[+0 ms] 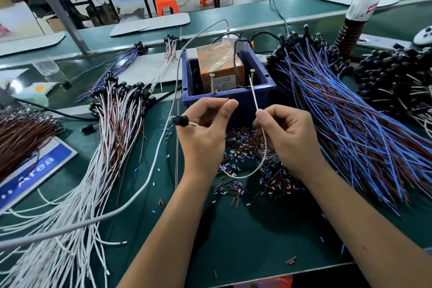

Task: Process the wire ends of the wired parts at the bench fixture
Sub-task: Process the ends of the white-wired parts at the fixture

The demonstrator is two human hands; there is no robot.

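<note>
Forearms come up from the near edge to the two hands over the scrap pile; starting at the fingertips, the right hand [282, 133] pinches a white wire [253, 93] between thumb and forefinger just below its tip, which leans against the right screw [252, 77] of the fixture. Its other fingers are curled loosely. The left hand [205, 121] pinches a brown wire end [228, 98] that barely shows above the thumb, with the black part [180, 120] sticking out at the side of that hand. From the part, the white wire loops down under both hands and up to the right one.

By my judgement the wire is light and limp, bends wherever it is unsupported, and so needs holding close to the end; the part is the only rigid grip.

Count: one part in hand with two wires, two screws [212, 82] standing on the blue bin [233, 98], one orange box [219, 65] inside. Bundles left [117, 110] and right [350, 110], and the cut insulation bits [245, 147], are too many to count
</note>
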